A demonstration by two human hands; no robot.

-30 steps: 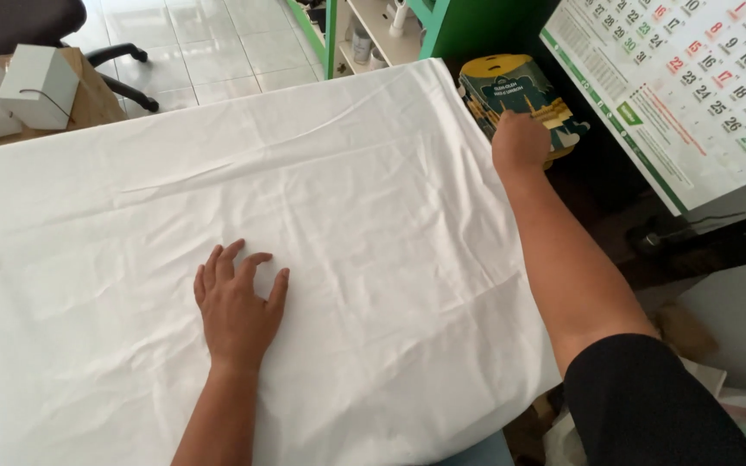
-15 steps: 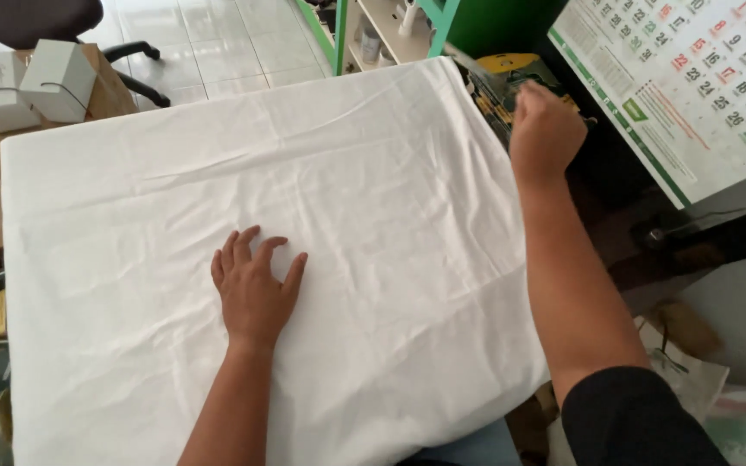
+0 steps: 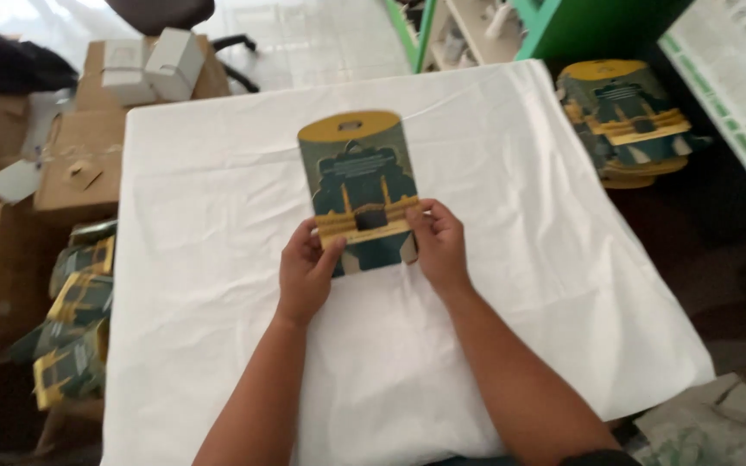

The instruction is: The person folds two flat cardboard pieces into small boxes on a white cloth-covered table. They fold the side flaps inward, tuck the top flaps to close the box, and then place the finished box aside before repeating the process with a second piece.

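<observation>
Green-and-gold flat carton (image 3: 360, 185) gripped by left hand (image 3: 306, 274) and right hand (image 3: 439, 246).

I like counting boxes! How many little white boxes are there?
2: both sit side by side on the brown cartons past the table's far left corner, one left of the other. More may be hidden.
</observation>
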